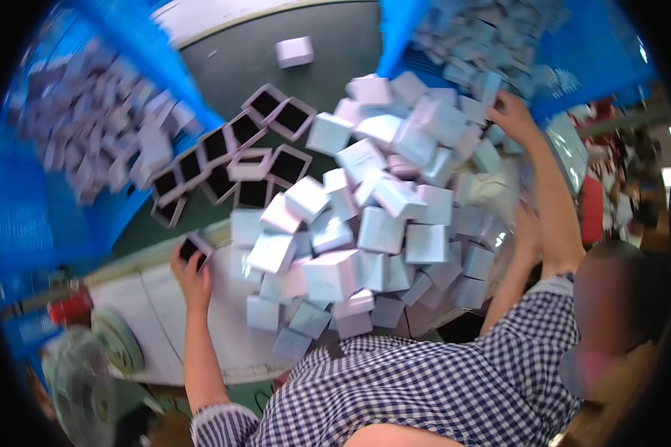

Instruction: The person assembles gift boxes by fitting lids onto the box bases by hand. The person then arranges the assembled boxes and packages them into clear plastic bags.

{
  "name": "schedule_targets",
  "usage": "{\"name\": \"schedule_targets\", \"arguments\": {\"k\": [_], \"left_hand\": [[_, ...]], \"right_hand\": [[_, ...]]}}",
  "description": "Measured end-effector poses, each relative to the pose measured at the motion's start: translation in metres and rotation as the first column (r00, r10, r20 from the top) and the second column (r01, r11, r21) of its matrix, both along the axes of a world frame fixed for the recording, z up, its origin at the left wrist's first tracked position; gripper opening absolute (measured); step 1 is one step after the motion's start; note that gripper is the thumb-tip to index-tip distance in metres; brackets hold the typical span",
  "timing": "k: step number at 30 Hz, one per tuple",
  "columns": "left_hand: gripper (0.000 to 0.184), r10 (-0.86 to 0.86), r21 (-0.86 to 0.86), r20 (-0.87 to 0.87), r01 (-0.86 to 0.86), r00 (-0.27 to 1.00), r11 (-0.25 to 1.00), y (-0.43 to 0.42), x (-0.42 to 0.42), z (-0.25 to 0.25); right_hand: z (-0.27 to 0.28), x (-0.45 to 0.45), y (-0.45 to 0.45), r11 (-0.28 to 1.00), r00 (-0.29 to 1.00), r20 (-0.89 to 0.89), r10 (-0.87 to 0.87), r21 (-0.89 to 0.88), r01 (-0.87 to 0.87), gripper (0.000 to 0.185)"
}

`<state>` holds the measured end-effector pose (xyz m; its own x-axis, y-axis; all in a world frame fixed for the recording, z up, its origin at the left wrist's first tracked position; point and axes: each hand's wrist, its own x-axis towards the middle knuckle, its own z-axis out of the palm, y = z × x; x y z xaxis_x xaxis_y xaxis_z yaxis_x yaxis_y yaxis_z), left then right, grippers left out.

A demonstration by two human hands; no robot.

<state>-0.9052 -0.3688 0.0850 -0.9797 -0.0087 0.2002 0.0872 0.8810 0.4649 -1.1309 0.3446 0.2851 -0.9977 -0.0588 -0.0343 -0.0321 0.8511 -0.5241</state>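
At the lower left, my left hand (194,279) grips a small white box with a dark inside (194,250), just past the near edge of the green work surface. My right hand (513,118) reaches to the upper right, its fingers pinching a small pale box (490,88) by the blue crate. Between my hands a large heap of closed white boxes (382,229) is piled up, tilted at many angles. Left of the heap, several open white boxes with black insides (218,144) lie in uneven rows on the green surface (335,45).
A blue crate (60,216) on the left holds many small white boxes (97,119). Another blue crate (596,56) at the upper right holds more. One white box (294,52) lies alone at the back. A co-worker's forearm (511,279) is beside my right arm.
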Motion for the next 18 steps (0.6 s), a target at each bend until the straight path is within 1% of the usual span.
{"name": "schedule_targets", "arguments": {"k": [1,2,3,4,6,8,9,10,11,12,13,14,15,16,17,18], "left_hand": [[0.042,0.056,0.052,0.031,-0.057,0.998,0.997,0.005,0.003,0.004],[0.048,0.061,0.058,0.057,-0.064,0.997,0.996,0.005,0.007,0.006],[0.051,0.048,0.052,0.026,-0.049,0.998,0.997,0.006,0.008,0.009],[0.057,0.050,0.093,-0.006,-0.049,0.999,0.994,0.004,0.013,0.001],[0.065,0.025,0.191,-0.001,-0.024,1.000,0.981,0.001,0.021,0.005],[0.078,-0.016,0.233,-0.005,0.017,1.000,0.972,-0.002,0.029,0.002],[0.083,0.004,0.301,0.043,-0.017,0.999,0.953,-0.001,0.035,0.003],[0.087,0.018,0.369,0.090,-0.050,0.996,0.928,-0.002,0.040,0.003],[0.104,0.019,0.340,0.067,-0.041,0.998,0.940,-0.006,0.046,-0.009],[0.104,0.031,0.345,0.068,-0.052,0.997,0.937,-0.008,0.051,-0.009],[0.109,0.018,0.427,0.046,-0.036,0.999,0.904,-0.008,0.053,-0.007],[0.115,0.003,0.505,0.017,-0.011,1.000,0.863,-0.011,0.054,-0.007],[0.125,-0.044,0.470,0.042,0.019,0.998,0.882,-0.015,0.056,-0.008],[0.125,-0.039,0.479,0.043,0.014,0.998,0.878,-0.017,0.057,-0.008],[0.121,-0.040,0.468,0.025,0.024,0.999,0.883,-0.017,0.057,-0.006],[0.118,-0.043,0.457,0.005,0.036,0.999,0.889,-0.020,0.057,-0.006]], "right_hand": [[0.014,0.002,-0.034,0.987,0.992,0.088,0.092,-0.137,-0.080,0.028],[0.025,0.008,-0.073,0.948,0.966,0.163,0.201,-0.282,-0.150,0.031],[0.036,0.018,-0.121,0.886,0.931,0.214,0.295,-0.426,-0.183,0.030],[0.038,0.030,-0.170,0.809,0.884,0.262,0.387,-0.556,-0.190,0.029],[0.021,0.056,-0.262,0.709,0.795,0.392,0.462,-0.703,-0.065,0.036],[-0.006,0.077,-0.353,0.611,0.626,0.478,0.616,-0.792,0.004,0.039],[-0.026,0.084,-0.398,0.634,0.572,0.499,0.651,-0.772,-0.048,0.041],[-0.034,0.094,-0.446,0.665,0.537,0.538,0.650,-0.744,-0.060,0.041],[-0.057,0.101,-0.487,0.699,0.518,0.560,0.647,-0.706,-0.110,0.043],[-0.075,0.102,-0.521,0.747,0.459,0.600,0.655,-0.606,-0.274,0.049],[-0.105,0.106,-0.547,0.739,0.513,0.549,0.660,-0.598,-0.310,0.050],[-0.120,0.108,-0.567,0.762,0.555,0.531,0.640,-0.535,-0.365,0.048],[-0.135,0.109,-0.580,0.782,0.594,0.512,0.620,-0.466,-0.414,0.047],[-0.162,0.108,-0.584,0.785,0.591,0.519,0.617,-0.459,-0.416,0.047],[-0.193,0.107,-0.583,0.629,0.576,0.269,0.772,-0.448,-0.635,0.045],[-0.195,0.109,-0.586,0.450,0.480,0.009,0.877,-0.362,-0.816,0.044]]}}
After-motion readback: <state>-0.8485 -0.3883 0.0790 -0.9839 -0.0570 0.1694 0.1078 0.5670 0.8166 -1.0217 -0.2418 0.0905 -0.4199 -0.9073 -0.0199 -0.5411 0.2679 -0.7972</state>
